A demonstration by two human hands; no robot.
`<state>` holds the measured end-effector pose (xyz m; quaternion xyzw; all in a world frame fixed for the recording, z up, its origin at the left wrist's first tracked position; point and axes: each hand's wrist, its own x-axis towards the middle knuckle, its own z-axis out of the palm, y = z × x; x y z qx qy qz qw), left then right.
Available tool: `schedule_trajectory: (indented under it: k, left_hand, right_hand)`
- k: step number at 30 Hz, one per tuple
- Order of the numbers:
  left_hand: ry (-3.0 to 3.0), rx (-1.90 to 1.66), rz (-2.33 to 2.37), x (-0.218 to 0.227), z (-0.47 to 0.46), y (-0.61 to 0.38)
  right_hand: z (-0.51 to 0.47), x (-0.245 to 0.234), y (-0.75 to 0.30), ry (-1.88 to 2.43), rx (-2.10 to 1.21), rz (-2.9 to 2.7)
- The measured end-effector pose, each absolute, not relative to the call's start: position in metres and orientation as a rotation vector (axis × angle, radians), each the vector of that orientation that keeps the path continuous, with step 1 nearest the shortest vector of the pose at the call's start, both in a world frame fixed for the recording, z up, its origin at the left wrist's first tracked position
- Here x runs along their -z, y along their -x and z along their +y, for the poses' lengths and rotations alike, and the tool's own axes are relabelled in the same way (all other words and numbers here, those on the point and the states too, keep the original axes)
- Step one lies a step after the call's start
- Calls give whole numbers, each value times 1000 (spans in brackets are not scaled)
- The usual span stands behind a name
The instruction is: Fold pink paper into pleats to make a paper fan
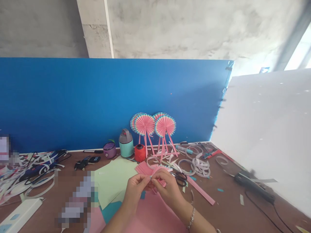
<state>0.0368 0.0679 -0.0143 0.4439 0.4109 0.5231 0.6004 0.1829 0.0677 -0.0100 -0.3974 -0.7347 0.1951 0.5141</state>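
My left hand (136,187) and my right hand (167,186) meet at the front middle of the table, thumbs and forefingers pinched close together. A tiny pale piece shows between the fingertips; what it is, I cannot make out. Just behind and below the fingers is pleated pink paper (143,167), partly hidden by the hands. Under my wrists lies a flat pink sheet (153,216). A pair of black-handled scissors (181,179) rests right beside my right hand. Farther back, several round pink folding fans (145,124) with blue edges stand against the blue panel.
Green sheets (111,178) lie left of my hands, over a teal sheet (110,212). A teal-and-grey container (126,144), a purple pot (109,150) and a red container (140,153) stand behind. Tape strips (201,166), a pink strip (201,191) and a glue gun (254,186) lie right.
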Motion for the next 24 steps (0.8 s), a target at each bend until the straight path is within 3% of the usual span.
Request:
schedule_trajectory:
  k: [9, 16, 24]
  left_hand:
    - [-974, -1210, 822, 10, 61, -39]
    - [-1034, -1169, 863, 9, 68, -33]
    - [-1046, -1123, 867, 12, 69, -32]
  right_hand:
    - [62, 5, -181, 992, -465, -1786]
    - [60, -5, -188, 1038, -222, -1974]
    - [63, 0, -189, 1201, -362, -1939]
